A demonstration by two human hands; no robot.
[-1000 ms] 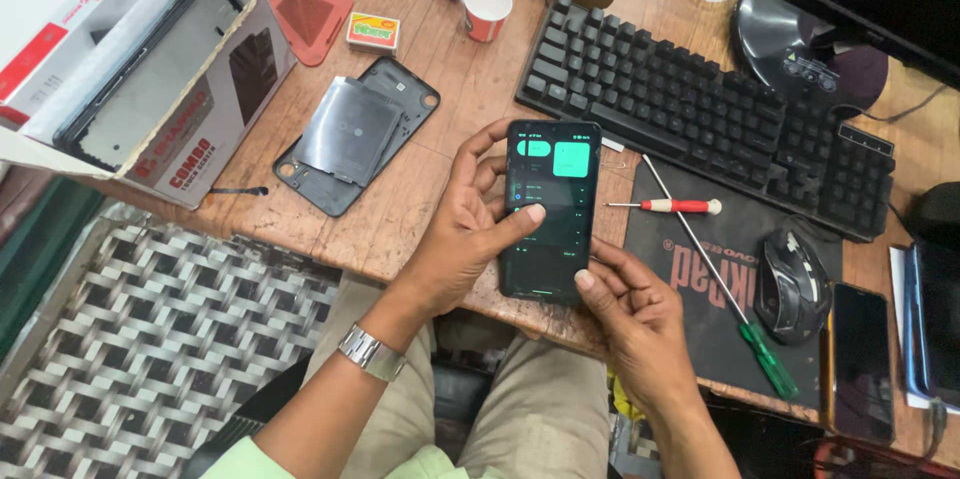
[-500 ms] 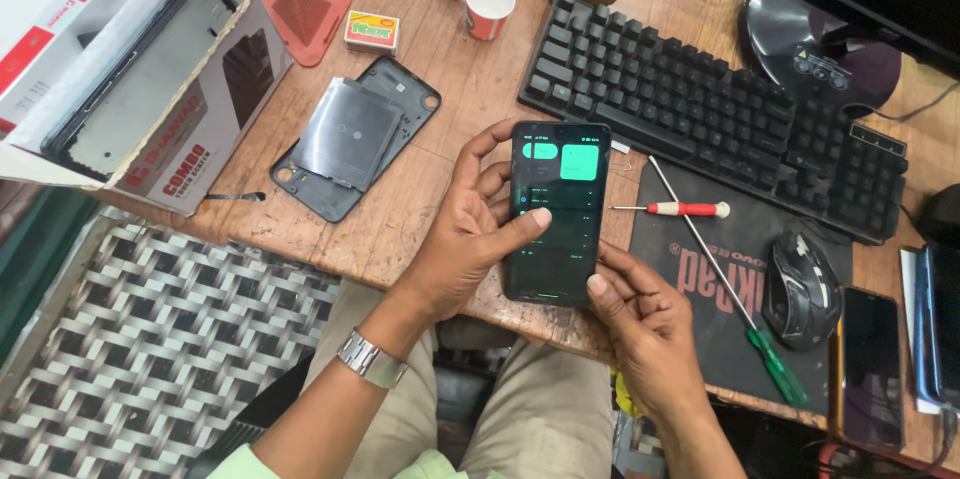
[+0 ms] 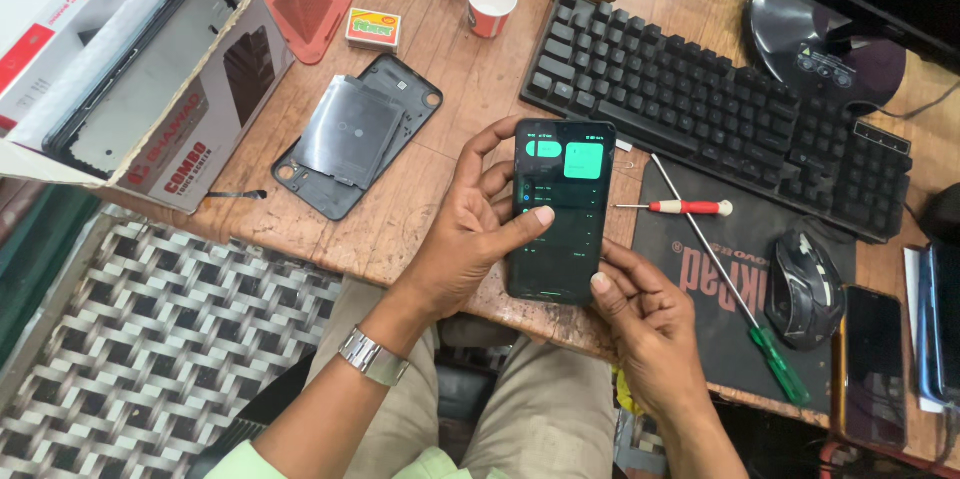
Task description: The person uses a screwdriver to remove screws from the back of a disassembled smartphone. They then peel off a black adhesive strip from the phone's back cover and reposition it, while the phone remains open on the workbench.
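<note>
Head view | left hand fingers wrapped round lit phone, thumb on its screen | right hand fingers curled under phone's lower end | phone held above desk edge, left of red screwdriver

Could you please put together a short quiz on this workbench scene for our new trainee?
1. True or false: the phone in the hands has a lit screen.
2. Which thumb lies on the screen: A left hand, B right hand?
3. Fill in: the red-handled screwdriver lies on the ____, between the phone and the keyboard.

Key: 1 true; 2 A; 3 mousepad.
</note>
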